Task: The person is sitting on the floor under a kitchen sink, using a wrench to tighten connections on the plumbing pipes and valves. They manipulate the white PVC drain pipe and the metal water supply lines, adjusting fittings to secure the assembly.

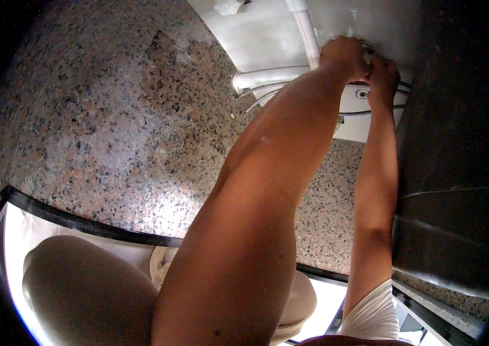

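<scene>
My left hand (342, 56) reaches to the white surface (253, 40) at the top, its fingers curled round something mostly hidden beside a cluster of thin cables or hoses. My right hand (383, 75) is just right of it, fingers bent toward the same spot; what they grip is too small to make out. A small round fitting (362, 94) sits below the hands, with dark flexible lines (363, 112) running nearby. A white vertical pipe (303, 29) stands left of my hands, and a horizontal white pipe (264, 78) ends in an elbow at its left.
A speckled granite slab (100, 127) with a dark-framed front edge (83, 219) spans the left and middle. A dark panel (458, 161) rises close along the right of my right arm. My bent legs (83, 288) show below the edge.
</scene>
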